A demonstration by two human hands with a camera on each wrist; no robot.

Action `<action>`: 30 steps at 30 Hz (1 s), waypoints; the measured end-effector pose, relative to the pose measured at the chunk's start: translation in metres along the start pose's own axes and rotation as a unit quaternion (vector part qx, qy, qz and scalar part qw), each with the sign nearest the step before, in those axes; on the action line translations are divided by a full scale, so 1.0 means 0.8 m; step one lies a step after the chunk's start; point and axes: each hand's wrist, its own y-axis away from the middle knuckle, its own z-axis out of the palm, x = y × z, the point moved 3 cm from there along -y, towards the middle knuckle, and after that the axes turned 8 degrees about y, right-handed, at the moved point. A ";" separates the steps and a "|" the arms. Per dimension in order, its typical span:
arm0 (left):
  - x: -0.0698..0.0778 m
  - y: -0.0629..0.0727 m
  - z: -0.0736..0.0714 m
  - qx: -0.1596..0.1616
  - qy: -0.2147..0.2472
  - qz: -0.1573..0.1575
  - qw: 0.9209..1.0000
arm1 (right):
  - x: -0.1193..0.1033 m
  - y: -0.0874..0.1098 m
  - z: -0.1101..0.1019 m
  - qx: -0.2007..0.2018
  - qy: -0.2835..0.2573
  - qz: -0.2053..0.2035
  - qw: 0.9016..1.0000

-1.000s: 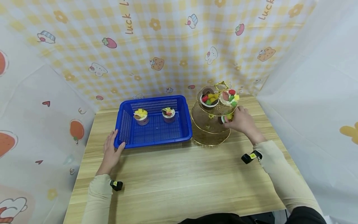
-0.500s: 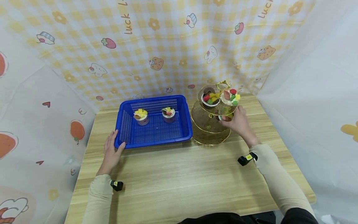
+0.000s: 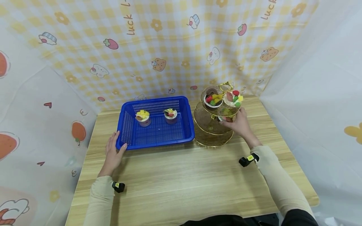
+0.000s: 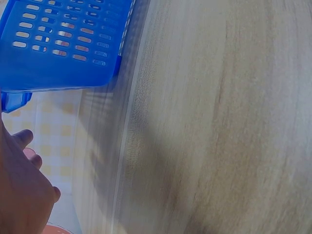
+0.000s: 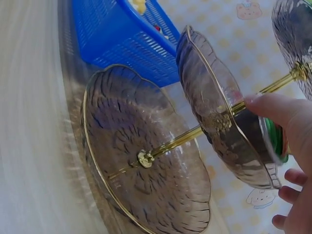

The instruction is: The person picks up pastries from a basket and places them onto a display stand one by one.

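Note:
My right hand (image 3: 242, 125) reaches under the top tier of a gold-rimmed three-tier cake stand (image 3: 203, 118). Thumb and fingers hold a fruit-topped cupcake (image 3: 228, 118) at the middle tier. In the right wrist view the dark cup of that cupcake (image 5: 249, 131) sits against the tier, thumb tip beside the gold pole. Part of it is hidden by the hand. At the near left corner of a blue plastic basket (image 3: 158, 146), my left hand (image 3: 112, 153) rests against the rim with fingers extended. Inside the basket stand a yellow-topped cupcake (image 3: 143, 118) and a cream-topped cupcake (image 3: 170, 116).
Two more cupcakes, one chocolate with fruit (image 3: 213, 99) and one cream with fruit (image 3: 233, 98), are on the top tier. The bottom tier (image 5: 122, 146) lies below. A checkered cloth (image 3: 169, 40) hangs behind the wooden table (image 3: 175, 182).
My right hand has moved left and inward with the cupcake, further under the top tier. The stand shifted slightly right at the top. My left hand stays at the basket corner.

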 end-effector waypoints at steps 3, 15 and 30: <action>0.000 0.000 0.001 -0.001 -0.001 -0.001 1.000 | 0.005 0.001 0.001 -0.015 -0.019 0.007 1.000; -0.002 -0.001 0.001 0.003 0.002 -0.002 1.000 | 0.019 0.004 0.003 -0.039 -0.019 0.033 0.999; -0.001 0.001 0.002 0.001 0.004 -0.009 1.000 | 0.021 -0.015 0.007 0.056 -0.021 0.002 0.998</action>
